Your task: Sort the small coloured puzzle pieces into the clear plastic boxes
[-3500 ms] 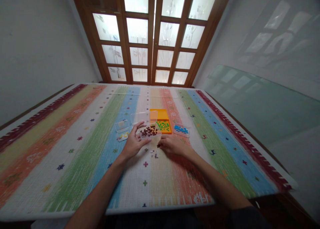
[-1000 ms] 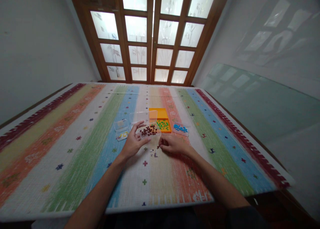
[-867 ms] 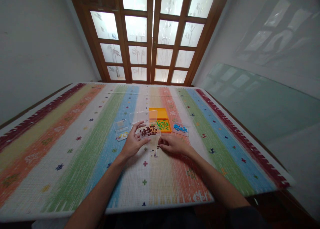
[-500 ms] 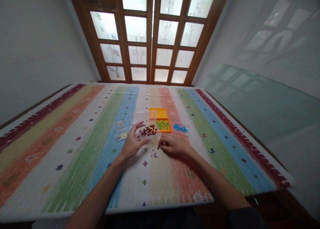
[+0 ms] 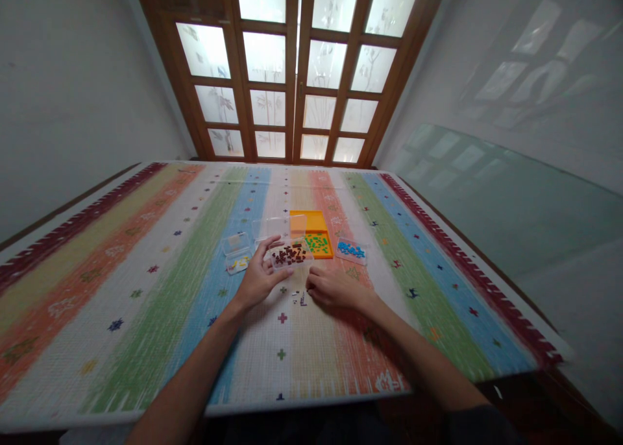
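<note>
When read from left to right, begins with a small clear hinged case [image 5: 235,242] of yellow bricks [image 5: 240,263], lying open on a striped tablecloth [image 5: 195,315]. Next comes to the left hand [image 5: 257,280], spread around the near end of a clear plastic box [image 5: 310,259], with thumb in front and fingers behind. Inside, shows a loose heap of dark brown toy bricks [image 5: 289,255]; behind, a raised clear lid [image 5: 280,227]. Just beyond and to the right, includes an open orange case [image 5: 308,221] of green bricks [image 5: 317,242]. Below the box, shows tiny white-and-dark pieces [image 5: 303,300] on the cloth, some grouped, others loose and too small to make out fully. Beside them, reaches the right hand [image 5: 335,287], curled low with fingertips pressed together. Has dipped slightly toward the pieces since a moment ago, now hiding the brown brick seen there; cannot tell if still pinched. Suggests close fingertip work beside the grouped pieces, not picking from the box. Ends with blue bricks [image 5: 350,249] in another clear case [image 5: 359,261], well apart from both hands.
</note>
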A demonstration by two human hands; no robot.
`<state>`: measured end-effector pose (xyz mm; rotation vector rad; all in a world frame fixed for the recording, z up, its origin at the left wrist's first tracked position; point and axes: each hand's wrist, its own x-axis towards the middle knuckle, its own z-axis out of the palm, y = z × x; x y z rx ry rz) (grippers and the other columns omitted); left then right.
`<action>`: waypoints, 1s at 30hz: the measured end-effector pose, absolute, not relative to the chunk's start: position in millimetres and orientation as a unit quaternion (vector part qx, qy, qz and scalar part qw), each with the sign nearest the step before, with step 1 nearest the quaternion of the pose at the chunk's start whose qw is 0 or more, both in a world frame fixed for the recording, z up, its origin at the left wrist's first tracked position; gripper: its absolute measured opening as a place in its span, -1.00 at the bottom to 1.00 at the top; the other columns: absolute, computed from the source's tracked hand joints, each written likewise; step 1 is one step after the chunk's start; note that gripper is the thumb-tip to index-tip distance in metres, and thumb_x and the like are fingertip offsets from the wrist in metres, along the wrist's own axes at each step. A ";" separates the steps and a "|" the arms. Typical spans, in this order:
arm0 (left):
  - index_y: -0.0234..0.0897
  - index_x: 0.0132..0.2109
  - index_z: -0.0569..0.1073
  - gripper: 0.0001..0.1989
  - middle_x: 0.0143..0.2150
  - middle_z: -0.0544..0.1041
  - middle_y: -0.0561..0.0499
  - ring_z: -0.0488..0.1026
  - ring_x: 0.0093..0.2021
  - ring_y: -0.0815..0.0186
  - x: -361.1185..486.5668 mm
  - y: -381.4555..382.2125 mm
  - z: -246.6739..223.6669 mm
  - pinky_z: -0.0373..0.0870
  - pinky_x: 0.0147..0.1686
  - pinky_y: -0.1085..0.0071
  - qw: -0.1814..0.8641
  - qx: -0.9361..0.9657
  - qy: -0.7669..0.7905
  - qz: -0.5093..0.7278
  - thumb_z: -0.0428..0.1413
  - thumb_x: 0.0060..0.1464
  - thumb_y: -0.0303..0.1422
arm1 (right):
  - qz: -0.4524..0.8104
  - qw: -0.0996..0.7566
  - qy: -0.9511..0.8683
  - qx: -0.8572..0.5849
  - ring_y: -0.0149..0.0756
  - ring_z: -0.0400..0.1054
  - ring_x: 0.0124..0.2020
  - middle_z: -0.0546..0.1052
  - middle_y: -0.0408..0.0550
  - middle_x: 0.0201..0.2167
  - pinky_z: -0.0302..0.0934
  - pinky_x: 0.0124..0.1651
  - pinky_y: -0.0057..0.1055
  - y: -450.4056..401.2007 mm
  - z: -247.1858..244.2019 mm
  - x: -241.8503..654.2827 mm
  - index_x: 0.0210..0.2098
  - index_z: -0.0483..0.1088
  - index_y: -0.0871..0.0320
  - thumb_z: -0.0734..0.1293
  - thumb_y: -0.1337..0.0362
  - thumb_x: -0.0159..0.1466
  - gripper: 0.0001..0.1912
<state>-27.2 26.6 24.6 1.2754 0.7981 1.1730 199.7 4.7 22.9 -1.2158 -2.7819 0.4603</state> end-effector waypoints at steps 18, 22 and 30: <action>-0.14 0.23 0.30 -0.24 0.23 0.38 -0.14 0.57 0.06 0.14 -27.6 26.9 23.5 0.50 0.15 0.12 0.575 0.555 0.329 0.503 0.42 -0.10 -0.37 | 0.166 0.078 -0.892 -0.414 -0.23 0.39 -0.18 0.49 0.09 -0.17 0.28 -0.11 -0.34 4.4 18.9 216.6 -0.18 0.49 0.23 0.25 0.38 0.34 -0.82; -0.14 0.24 0.30 -0.24 0.23 0.38 -0.13 0.56 0.07 0.14 -27.7 26.6 23.9 0.51 0.14 0.14 0.576 0.558 0.325 0.501 0.41 -0.10 -0.37 | 0.175 0.087 -0.882 -0.428 -0.26 0.39 -0.19 0.49 0.05 -0.15 0.26 -0.13 -0.37 -0.9 18.4 223.7 -0.13 0.51 0.19 0.26 0.31 0.36 -0.80; -0.14 0.23 0.30 -0.23 0.23 0.37 -0.13 0.57 0.06 0.15 -26.9 25.3 25.2 0.51 0.14 0.14 0.585 0.545 0.328 0.503 0.42 -0.11 -0.37 | 0.182 0.095 -0.876 -0.436 -0.27 0.39 -0.18 0.51 0.02 -0.14 0.23 -0.14 -0.38 1.6 19.0 230.3 -0.16 0.54 0.16 0.31 0.31 0.34 -0.83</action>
